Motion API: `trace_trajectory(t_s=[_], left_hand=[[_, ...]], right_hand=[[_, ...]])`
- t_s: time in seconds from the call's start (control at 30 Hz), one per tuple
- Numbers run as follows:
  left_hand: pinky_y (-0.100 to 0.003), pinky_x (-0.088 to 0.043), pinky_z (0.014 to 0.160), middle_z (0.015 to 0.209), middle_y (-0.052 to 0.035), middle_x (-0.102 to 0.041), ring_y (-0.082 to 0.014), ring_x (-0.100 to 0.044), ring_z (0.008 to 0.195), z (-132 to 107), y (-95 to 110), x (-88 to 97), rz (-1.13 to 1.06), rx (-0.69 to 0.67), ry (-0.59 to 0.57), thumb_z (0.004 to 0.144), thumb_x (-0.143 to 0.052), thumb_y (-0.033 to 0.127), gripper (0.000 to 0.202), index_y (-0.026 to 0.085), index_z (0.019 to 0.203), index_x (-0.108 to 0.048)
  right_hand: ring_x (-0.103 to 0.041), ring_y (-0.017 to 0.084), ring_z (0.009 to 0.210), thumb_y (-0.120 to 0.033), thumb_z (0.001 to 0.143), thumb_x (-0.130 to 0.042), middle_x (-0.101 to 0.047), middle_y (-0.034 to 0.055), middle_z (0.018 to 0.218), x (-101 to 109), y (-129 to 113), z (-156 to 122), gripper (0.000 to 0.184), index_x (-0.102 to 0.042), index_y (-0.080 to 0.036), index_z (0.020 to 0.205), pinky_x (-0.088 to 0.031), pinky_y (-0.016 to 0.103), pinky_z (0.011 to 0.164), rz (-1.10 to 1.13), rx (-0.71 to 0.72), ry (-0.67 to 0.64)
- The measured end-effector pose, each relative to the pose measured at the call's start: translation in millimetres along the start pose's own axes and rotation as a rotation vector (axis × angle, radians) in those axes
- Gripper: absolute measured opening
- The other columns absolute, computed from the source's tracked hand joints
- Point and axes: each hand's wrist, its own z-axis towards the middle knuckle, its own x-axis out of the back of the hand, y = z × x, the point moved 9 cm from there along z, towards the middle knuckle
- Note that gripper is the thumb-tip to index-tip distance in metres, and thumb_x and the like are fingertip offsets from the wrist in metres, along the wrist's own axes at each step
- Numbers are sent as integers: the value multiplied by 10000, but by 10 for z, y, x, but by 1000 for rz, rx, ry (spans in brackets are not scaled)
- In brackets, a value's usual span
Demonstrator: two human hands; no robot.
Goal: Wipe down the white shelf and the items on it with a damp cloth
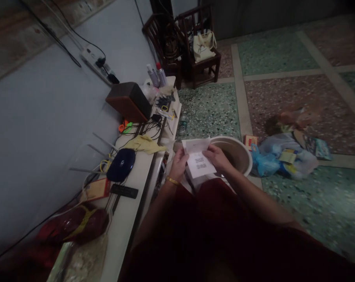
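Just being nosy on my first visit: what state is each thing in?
White paper, held up, printed side showing.
Left hand, gripping its left side.
Right hand, gripping its right side.
Basin, uncovered.
Yellow cloth, crumpled.
Two cans, upright, capped.
Power strip, something plugged in.
Router, on or off unclear.
Remote, lying flat.
Blue bag, crumpled.

2 spray cans near a speaker
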Motion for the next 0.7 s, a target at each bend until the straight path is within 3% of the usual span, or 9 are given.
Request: trace_trajectory(t_s=[0.13,0.23,0.3,0.37,0.47,0.6,0.7], left_hand=[[-291,-503,793,851,-31,-696,-178,-628,831,30,57,44,144,-71,-5,641,-691,307,279,161,878,-675],[-291,-490,802,810,-32,-671,-176,-616,827,11,281,50,460,-326,-3,685,-570,261,141,174,705,-679],[-298,-489,833,857,-39,-670,-180,-620,868,-5,390,-15,661,-511,-14,719,-518,234,190,186,693,-700],[-302,-493,843,886,-46,-668,-182,-624,882,23,369,-123,763,-590,-59,746,-501,229,221,192,721,-718],[-293,-512,803,910,-55,-668,-183,-636,876,147,139,-273,720,-431,-123,767,-526,293,220,182,808,-711],[-264,-539,620,940,-42,-654,-176,-651,790,264,-282,-359,466,46,-68,734,-617,498,488,195,1115,-577],[-208,-466,450,787,20,-585,-129,-578,602,269,-381,-491,389,188,-88,645,-689,542,551,207,1038,-500]], right_hand=[[-578,117,578,-258,566,-760,-663,-37,693,74,119,37,337,-641,-181,872,-454,210,529,208,-117,19],[-615,120,641,-272,650,-725,-670,-8,730,97,256,11,279,-645,-150,888,-509,212,585,359,-249,-55],[-618,132,626,-300,701,-689,-662,12,729,128,388,-29,267,-636,-131,900,-531,236,569,369,-345,-126],[-602,133,583,-257,692,-682,-650,7,723,198,490,-54,276,-619,-134,931,-504,229,492,303,-364,-177],[-554,105,530,-150,617,-659,-622,-27,711,405,541,-30,336,-592,-159,947,-420,178,396,217,-267,-103],[-515,89,513,-181,624,-617,-556,-51,649,736,440,42,218,-539,-173,827,-409,169,379,167,-87,112],[-520,90,528,-212,632,-631,-550,-51,651,838,373,105,214,-519,-178,811,-426,174,401,181,-21,137]])
